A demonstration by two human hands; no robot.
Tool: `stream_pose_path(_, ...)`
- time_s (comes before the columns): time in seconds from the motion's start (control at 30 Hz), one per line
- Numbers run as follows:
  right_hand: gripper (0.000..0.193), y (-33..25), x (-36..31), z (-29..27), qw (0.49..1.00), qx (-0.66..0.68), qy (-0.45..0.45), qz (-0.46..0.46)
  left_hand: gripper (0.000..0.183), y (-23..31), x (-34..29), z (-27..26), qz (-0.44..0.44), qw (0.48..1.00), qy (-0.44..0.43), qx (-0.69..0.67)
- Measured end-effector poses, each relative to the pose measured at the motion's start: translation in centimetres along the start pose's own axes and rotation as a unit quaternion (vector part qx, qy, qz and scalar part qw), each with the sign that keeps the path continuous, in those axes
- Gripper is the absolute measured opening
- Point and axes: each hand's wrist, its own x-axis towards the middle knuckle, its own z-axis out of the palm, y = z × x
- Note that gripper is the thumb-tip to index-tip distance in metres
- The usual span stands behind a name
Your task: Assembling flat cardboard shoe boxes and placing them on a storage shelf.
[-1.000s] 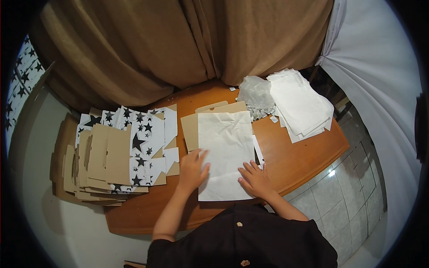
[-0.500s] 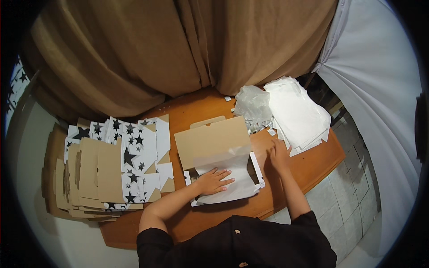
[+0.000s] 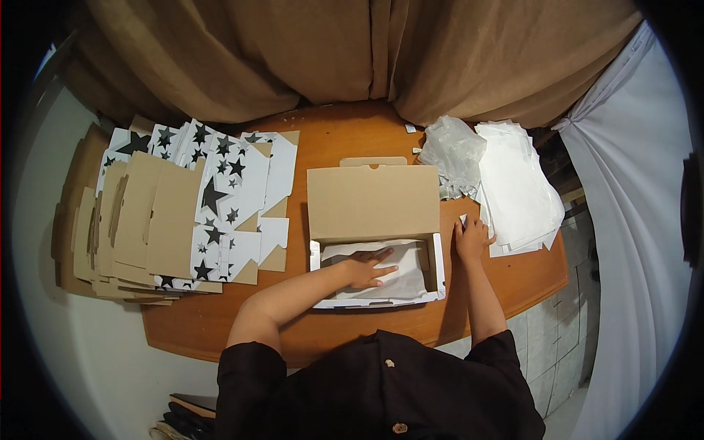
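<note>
Brown curtains hang behind a wooden table (image 3: 352, 139). Centred there, an open cardboard box (image 3: 374, 235) holds white paper (image 3: 400, 275) under the flat, open left hand (image 3: 367, 268). Right hand (image 3: 471, 238), fingers spread, touches a white sheet stack (image 3: 517, 187).

Left hand (image 3: 367, 268): palm down, fingers (image 3: 384, 256) spread and extended flat, pointing right/up-right, forearm bare and running diagonally from the lower left with the elbow bent near the torso. Right hand (image 3: 470, 240): also palm down, fingers together and slightly curled, pointing away from the body, not gripping anything that I can see; forearm bare, nearly straight up from the lower edge, dark short sleeve at the elbow. Both arms come out of a dark buttoned shirt, hands well apart, left one lower and closer to the body than the right.
</note>
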Motion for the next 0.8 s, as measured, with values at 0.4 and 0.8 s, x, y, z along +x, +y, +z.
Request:
stream_pose_path(0.4,0.013,2.0,-6.2,-1.8,0.992,0.105,0.066,-0.025,0.069,4.2,-4.6,-7.1,-0.074,0.95,-0.088,-0.291)
stream_pose_path(0.8,0.022,-3.0,-10.0,-12.1,0.906,0.404,0.061,-0.115,0.033,4.4,-5.4,-11.5,-0.032,0.98,0.193,-0.035)
